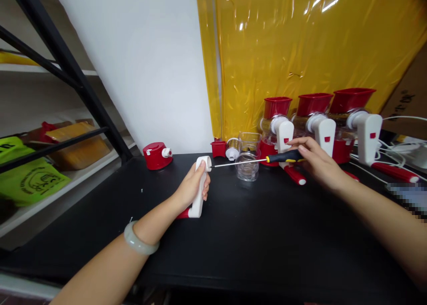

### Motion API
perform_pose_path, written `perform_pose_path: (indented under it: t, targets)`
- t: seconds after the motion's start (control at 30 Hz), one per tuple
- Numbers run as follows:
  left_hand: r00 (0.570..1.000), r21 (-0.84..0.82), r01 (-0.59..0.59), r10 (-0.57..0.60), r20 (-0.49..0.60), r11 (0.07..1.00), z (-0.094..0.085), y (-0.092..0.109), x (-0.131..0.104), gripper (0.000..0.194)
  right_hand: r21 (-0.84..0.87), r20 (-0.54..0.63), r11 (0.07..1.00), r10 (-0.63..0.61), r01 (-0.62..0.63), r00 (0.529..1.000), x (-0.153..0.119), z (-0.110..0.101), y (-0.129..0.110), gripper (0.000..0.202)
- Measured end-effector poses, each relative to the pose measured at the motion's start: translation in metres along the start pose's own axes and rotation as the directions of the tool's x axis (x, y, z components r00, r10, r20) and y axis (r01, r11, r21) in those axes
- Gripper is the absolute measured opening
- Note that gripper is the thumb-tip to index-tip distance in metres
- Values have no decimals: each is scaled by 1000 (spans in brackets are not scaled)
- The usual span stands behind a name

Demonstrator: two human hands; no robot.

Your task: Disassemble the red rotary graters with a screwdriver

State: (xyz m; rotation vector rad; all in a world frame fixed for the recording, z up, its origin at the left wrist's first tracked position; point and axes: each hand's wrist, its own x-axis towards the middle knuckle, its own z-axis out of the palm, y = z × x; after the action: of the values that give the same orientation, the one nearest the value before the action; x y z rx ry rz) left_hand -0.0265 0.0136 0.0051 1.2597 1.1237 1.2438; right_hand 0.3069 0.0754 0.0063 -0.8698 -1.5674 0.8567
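Note:
My left hand [192, 185] is wrapped around a white crank handle [199, 198] with a red grip, held upright above the black table. In my right hand [316, 162] is a screwdriver [282, 157] with a black and yellow handle. Its long metal shaft points left, and the tip meets the round white end of the crank handle; whether it sits in a screw cannot be seen. Behind the shaft stands a clear plastic grater body [247, 162]. A grater drum [232, 149] and a small red hopper [218, 148] lie beside it.
Several assembled red and white rotary graters [320, 131] line the right back of the table [233, 242]. A red round base [158, 156] sits at the back left. White cables [393, 156] tangle at far right. A shelf with a black frame [66, 69] stands left.

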Motion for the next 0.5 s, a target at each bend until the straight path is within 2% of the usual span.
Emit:
perform_pose_path:
  t: [0.1,0.23,0.3,0.5]
  targets:
    - [1000,6,7,-7,0,1000,-1,-1,0,47,-162,-14,987,5,-7,1000,-1,-1,0,42]
    - [1000,11,8,-8,10,1000,-2,-3,1,47,-262,-48,963,49,-60,998,-3,2,-5,42]
    - [1000,7,6,-6,14,1000,-2,-4,1,47,-251,-39,967,40,-49,998,-3,3,-5,42]
    - [1000,-1,-6,6,-1,1000,-2,-1,1,46,-70,-20,996,49,-51,999,-1,2,2,40]
